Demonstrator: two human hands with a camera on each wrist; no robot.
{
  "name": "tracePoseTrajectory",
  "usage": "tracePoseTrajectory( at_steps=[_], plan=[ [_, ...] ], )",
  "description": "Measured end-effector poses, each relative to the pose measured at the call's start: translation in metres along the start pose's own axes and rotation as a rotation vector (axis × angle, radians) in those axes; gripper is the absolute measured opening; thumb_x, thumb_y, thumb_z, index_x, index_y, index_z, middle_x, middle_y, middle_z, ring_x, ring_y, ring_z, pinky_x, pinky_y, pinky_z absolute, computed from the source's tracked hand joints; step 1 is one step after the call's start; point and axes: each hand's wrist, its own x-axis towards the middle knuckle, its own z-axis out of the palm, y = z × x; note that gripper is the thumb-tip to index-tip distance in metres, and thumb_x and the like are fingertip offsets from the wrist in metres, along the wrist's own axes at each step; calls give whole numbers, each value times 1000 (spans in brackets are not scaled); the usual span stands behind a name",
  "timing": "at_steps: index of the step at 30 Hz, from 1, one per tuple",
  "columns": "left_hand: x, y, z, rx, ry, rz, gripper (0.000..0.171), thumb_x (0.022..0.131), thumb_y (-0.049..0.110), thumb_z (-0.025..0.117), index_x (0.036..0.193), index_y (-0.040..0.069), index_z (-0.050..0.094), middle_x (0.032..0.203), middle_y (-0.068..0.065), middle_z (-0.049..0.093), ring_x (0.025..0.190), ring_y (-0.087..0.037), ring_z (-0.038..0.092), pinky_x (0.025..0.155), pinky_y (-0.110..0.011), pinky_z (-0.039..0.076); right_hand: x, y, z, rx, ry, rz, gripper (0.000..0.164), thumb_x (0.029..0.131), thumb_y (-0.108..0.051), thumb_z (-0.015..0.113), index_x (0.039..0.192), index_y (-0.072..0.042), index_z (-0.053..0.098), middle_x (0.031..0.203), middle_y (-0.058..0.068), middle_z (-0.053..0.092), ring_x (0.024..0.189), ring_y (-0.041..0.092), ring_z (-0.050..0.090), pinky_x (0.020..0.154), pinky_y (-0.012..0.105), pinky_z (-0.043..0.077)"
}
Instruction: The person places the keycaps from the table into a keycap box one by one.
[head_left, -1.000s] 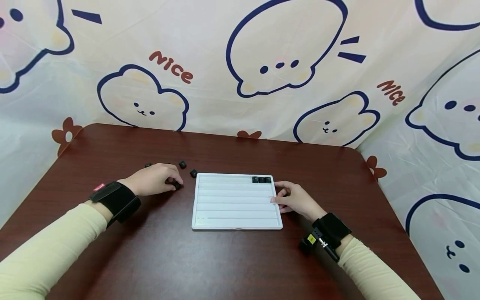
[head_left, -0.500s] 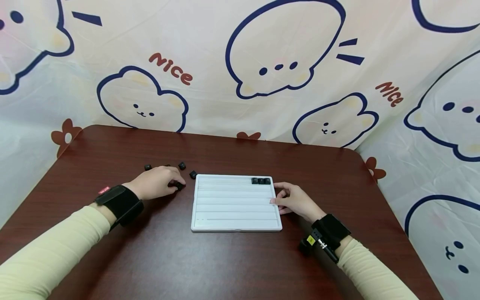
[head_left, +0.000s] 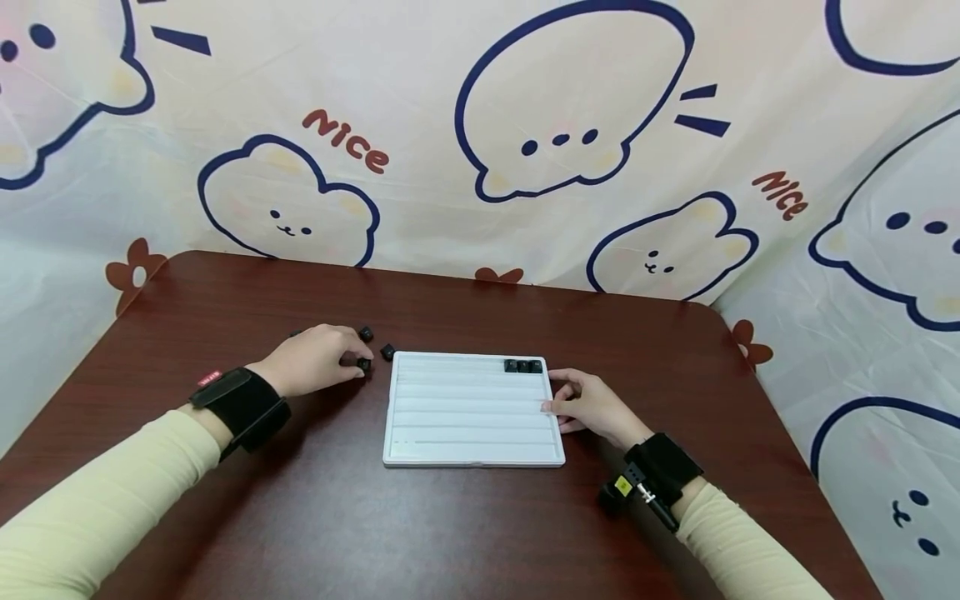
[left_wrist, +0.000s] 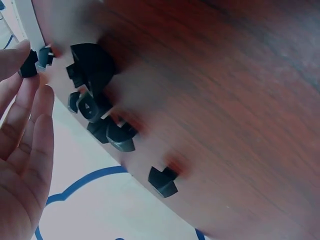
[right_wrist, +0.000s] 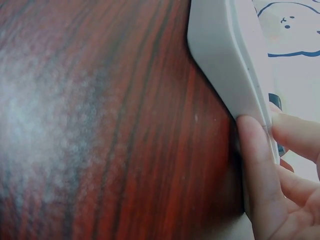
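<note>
My left hand (head_left: 318,358) pinches a black keycap (left_wrist: 29,65) between thumb and fingertips, left of a white ridged tray (head_left: 465,425). On the tray, three black keycaps (head_left: 523,366) sit side by side in the top row at the right end. Along the tray's right edge, my right hand (head_left: 592,404) grips the rim, its thumb (right_wrist: 254,137) against the side wall in the right wrist view. Loose keycaps lie close by the left hand, one (head_left: 387,352) just off the tray's top left corner and another (head_left: 366,334) farther back.
Several more keycaps lie beyond the left hand in the left wrist view, one of them marked 4 (left_wrist: 90,107). The dark brown wooden table (head_left: 465,533) ends at the back against a printed cloth (head_left: 420,75), which also runs along the sides.
The left hand has shifted slightly right, toward the tray, and the keycap now shows at its fingertips. The right hand and the tray stay in place.
</note>
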Motion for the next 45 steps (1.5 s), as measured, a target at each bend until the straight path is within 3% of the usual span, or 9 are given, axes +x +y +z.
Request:
tracePoseTrajectory(
  at_steps=[10, 24, 35, 45],
  plan=[
    [9, 11, -3, -45, 30, -2, 23, 87, 8, 82, 110, 6, 79, 105, -8, 72, 88, -20, 64, 81, -38, 58, 0, 2, 1, -2, -3, -14, 63, 94, -5, 74, 149, 3, 44, 94, 14, 58, 74, 18, 64, 67, 33, 60],
    [28, 30, -3, -72, 34, 43, 27, 88, 9, 83, 114, 5, 77, 110, -11, 72, 89, -23, 64, 81, -34, 58, 1, 1, 0, -2, 2, -4, 63, 94, -6, 75, 149, 2, 44, 94, 14, 59, 74, 18, 64, 68, 32, 60],
    [34, 37, -2, -107, 65, 54, 27, 89, 11, 82, 115, 5, 78, 107, -9, 72, 90, -20, 65, 81, -35, 58, 3, -1, 0, 7, -6, -2, 62, 94, -4, 74, 149, 3, 45, 95, 14, 60, 74, 18, 66, 67, 34, 61],
    [52, 53, 3, -155, 43, 78, 26, 90, 13, 81, 115, 5, 78, 105, -7, 71, 87, -19, 61, 78, -31, 56, -1, -2, -1, 1, -17, -6, 62, 94, -4, 74, 149, 4, 44, 94, 15, 60, 74, 18, 65, 66, 33, 60]
  ],
)
